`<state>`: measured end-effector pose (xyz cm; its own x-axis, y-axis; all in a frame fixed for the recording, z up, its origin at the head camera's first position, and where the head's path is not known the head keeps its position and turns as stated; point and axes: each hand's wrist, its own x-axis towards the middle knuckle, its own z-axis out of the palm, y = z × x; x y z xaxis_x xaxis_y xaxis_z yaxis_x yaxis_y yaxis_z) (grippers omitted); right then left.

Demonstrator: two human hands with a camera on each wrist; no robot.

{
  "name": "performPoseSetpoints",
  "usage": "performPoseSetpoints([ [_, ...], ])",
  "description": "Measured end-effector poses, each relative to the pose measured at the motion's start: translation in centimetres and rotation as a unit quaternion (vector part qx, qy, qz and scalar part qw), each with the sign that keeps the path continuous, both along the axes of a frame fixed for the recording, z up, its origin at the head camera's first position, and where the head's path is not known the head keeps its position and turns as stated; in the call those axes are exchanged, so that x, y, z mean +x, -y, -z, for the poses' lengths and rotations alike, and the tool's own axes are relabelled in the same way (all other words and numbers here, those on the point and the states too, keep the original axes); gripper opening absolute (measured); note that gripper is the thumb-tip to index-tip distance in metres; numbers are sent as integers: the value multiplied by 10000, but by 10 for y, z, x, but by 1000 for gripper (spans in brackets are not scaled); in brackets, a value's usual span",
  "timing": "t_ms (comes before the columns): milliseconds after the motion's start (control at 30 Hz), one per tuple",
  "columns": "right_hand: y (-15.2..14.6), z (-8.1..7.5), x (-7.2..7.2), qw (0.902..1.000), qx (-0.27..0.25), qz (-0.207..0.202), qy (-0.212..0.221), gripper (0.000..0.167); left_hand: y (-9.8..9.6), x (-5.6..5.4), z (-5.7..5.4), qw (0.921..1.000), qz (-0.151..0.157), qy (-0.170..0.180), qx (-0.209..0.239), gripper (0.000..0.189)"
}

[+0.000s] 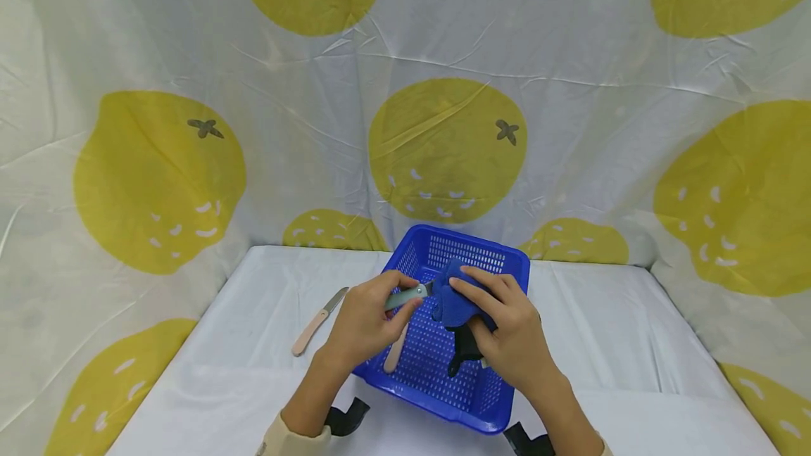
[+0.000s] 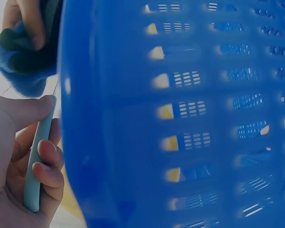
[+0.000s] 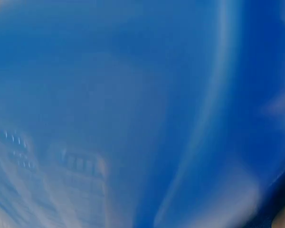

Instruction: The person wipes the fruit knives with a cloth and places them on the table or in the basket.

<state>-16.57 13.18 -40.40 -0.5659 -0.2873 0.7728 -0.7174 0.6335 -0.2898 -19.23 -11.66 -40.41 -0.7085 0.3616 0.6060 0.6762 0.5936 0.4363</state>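
On the desk, left of the basket, a pale pink knife is lying; I can't tell whether it's wiped. The left hand is holding a green knife in a narrow grip above the basket's left side, where another pale handle is resting inside. The right hand is clutching a blue cloth at the green knife's blade, so wiping seems unfinished. The left wrist view is revealing the whole green handle; the right, only blurred blue.
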Motion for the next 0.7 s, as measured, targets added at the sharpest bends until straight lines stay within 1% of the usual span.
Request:
performPoseSetpoints([
  [133,12,2,3,9996,79,-246,-80,59,-1,-1,0,9998,103,-193,-40,22],
  [233,18,5,3,9993,175,-319,-59,59,-1,-1,0,9994,148,-294,-64,24],
  [333,21,7,2,9993,247,-281,-36,58,-1,-2,0,9992,174,-362,-91,26],
  [500,20,9,-2,9996,253,-89,-33,55,0,-4,0,9985,264,-474,-115,22],
  [700,18,9,-7,9998,204,22,-16,53,2,-6,-1,9983,250,-524,-106,20],
])
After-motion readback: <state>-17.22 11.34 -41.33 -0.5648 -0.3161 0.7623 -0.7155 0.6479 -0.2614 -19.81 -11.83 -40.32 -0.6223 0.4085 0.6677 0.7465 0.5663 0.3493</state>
